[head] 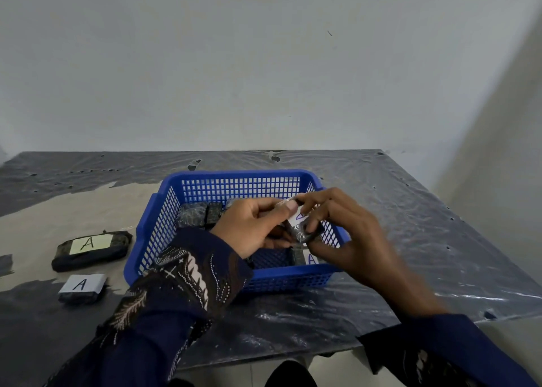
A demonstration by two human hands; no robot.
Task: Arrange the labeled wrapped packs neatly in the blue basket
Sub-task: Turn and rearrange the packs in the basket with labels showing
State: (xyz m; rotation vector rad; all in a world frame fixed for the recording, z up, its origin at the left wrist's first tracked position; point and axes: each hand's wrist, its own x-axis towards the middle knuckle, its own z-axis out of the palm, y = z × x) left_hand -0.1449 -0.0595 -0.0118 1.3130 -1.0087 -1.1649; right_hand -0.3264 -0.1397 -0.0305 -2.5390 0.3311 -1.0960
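Both hands, left hand (252, 228) and right hand (343, 234), pinch one wrapped pack (299, 225) above the blue basket (234, 177) at frame centre, probably squaring it to slot in neatly. Two labelled packs (91, 249) wait on the counter (410, 210), lower left.

The basket (234, 173) is glossy blue plastic lattice. A clear, crinkled plastic sheet (410, 210) shines over the table. The pack (91, 250) at the basket's nine o'clock and the smaller pack (80, 290) at eight o'clock have shiny clear film and matt paper labels (89, 243), as does the held pack (299, 232). The left sleeve (181, 281) is patterned dark cloth.
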